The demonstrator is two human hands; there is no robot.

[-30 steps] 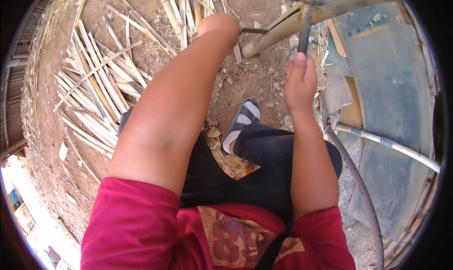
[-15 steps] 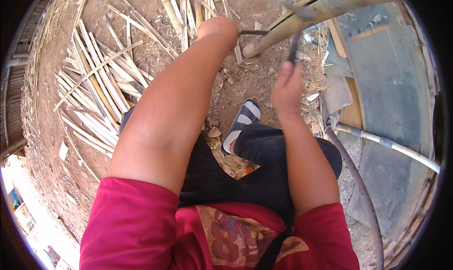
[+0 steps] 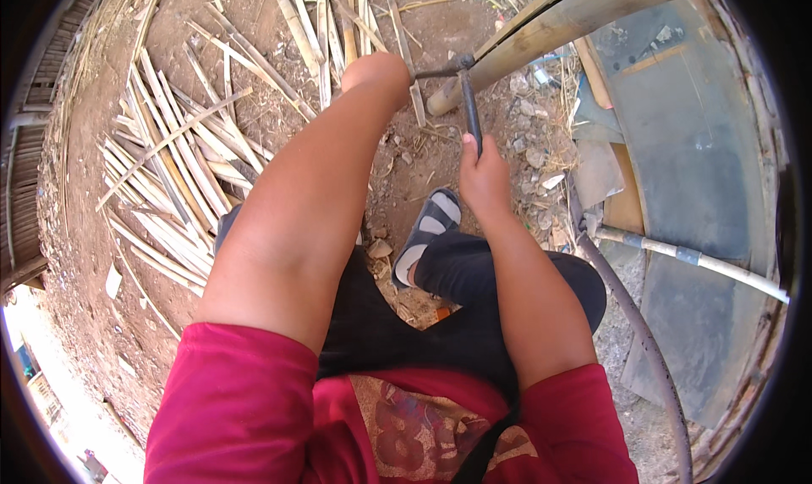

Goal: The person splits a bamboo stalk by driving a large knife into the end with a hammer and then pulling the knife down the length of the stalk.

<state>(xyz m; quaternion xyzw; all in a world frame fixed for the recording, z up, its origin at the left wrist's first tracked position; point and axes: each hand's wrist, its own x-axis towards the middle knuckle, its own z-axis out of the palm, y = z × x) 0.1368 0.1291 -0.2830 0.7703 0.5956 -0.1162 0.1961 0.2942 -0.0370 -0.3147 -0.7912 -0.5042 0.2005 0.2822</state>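
Note:
A thick bamboo pole (image 3: 550, 40) slants down from the upper right, a long dark split running along it. My left hand (image 3: 377, 72) is closed, its fingers hidden behind its back. From it a narrow dark metal blade (image 3: 433, 72) reaches toward the pole's split; its handle is out of sight in the hand. My right hand (image 3: 485, 175) is wrapped round the dark handle of a hammer (image 3: 471, 103), thumb along the shaft. The hammer's head rests at the blade's far end, beside the pole; whether they touch, I cannot tell.
Split bamboo strips (image 3: 173, 158) lie heaped on the dirt at left, with more strips (image 3: 334, 27) ahead. My sandalled foot (image 3: 430, 235) is below the pole. Grey sheets (image 3: 694, 146), a white pipe (image 3: 694, 256) and a bent dark rod (image 3: 634, 323) stand at right.
The hammer has swung down and left from a raised, blurred position onto the blade's end by the pole. My left hand and the pole have shifted slightly in view.

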